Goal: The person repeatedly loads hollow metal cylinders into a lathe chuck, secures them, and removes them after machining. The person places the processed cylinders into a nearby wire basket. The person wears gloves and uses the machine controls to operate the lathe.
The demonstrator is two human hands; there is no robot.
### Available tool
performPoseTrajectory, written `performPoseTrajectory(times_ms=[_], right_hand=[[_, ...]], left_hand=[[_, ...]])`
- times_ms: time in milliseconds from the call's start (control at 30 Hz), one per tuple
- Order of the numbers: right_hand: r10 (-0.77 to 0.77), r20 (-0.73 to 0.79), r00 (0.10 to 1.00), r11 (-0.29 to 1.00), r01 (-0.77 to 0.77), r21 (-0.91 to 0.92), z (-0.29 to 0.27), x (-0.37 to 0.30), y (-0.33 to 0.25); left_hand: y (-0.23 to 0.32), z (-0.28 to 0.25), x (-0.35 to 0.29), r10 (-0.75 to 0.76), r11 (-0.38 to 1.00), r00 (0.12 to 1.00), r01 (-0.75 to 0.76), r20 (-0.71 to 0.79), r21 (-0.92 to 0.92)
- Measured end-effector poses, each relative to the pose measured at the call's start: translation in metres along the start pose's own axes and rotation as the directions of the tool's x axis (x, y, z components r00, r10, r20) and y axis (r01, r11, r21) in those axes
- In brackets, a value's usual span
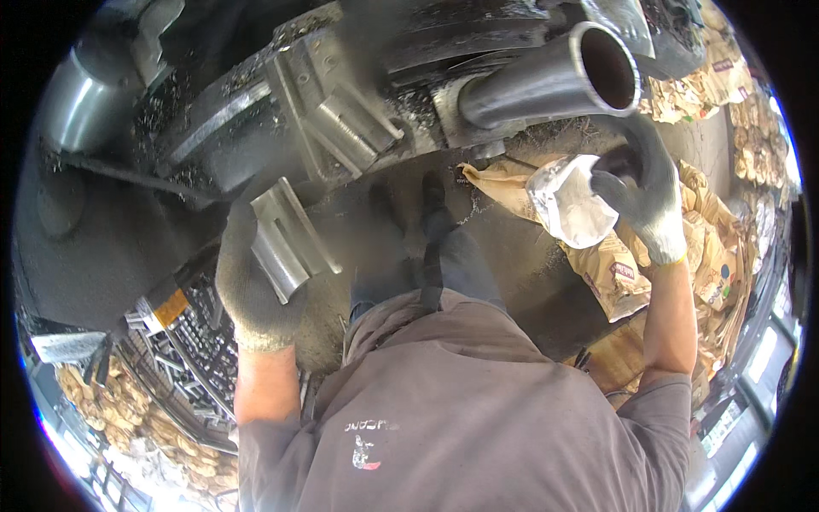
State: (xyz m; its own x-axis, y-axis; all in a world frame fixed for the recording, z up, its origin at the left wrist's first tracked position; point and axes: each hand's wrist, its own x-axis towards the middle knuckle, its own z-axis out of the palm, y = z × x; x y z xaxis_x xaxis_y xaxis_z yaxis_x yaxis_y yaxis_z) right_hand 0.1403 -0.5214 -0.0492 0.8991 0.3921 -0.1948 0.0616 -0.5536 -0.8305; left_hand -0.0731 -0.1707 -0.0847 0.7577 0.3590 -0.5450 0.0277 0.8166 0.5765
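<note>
L gloved hand (pixel 235 273) pinches grooved metal channel (pixel 294 239) by its L edge, well short of tube; prob. rigid, mod. heavy, slick, so grip outer flanges; R gloved hand (pixel 655 192) curled, can't tell if holding, nr open-ended metal tube (pixel 533 90).

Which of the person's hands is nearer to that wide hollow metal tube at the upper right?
Right. The right hand is close by the metal tube, next to its open mouth; the left hand is well away to the lower left, holding a grooved metal piece.

Dark-grey gloves (pixel 239 277), cream cuffs (pixel 263 339), silvery channel piece (pixel 288 243), brownish-grey shirt (pixel 478 410)
</note>
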Motion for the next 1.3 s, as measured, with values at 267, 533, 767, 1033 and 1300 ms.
performPoseTrajectory(times_ms=[267, 533, 767, 1033, 1300], right_hand=[[-0.506, 0.065, 0.860, 0.809, 0.499, -0.310, 0.076, 0.056, -0.022], [-0.715, 0.499, 0.489, 0.447, 0.869, -0.211, 0.143, -0.010, -0.128], [-0.465, 0.259, 0.847, 0.590, 0.514, -0.622, 0.249, 0.059, -0.026], [-0.185, 0.485, 0.855, 0.977, 0.211, 0.000, 0.175, 0.070, -0.167], [-0.391, 0.440, 0.809, 0.920, 0.361, 0.154, 0.159, 0.091, -0.254]], left_hand=[[0.002, -0.022, -0.017, -0.147, 0.978, 0.989, 0.143, 0.018, 0.151], [-0.017, 0.001, 0.001, -0.215, 0.969, 0.958, 0.234, 0.191, -0.081], [0.011, -0.047, 0.060, 0.026, 0.998, 0.999, -0.024, 0.027, -0.058], [0.045, -0.029, 0.071, 0.204, 0.950, 0.958, -0.145, 0.199, -0.277], [0.105, 0.074, 0.028, 0.749, 0.601, 0.513, -0.792, 0.418, -0.105]])
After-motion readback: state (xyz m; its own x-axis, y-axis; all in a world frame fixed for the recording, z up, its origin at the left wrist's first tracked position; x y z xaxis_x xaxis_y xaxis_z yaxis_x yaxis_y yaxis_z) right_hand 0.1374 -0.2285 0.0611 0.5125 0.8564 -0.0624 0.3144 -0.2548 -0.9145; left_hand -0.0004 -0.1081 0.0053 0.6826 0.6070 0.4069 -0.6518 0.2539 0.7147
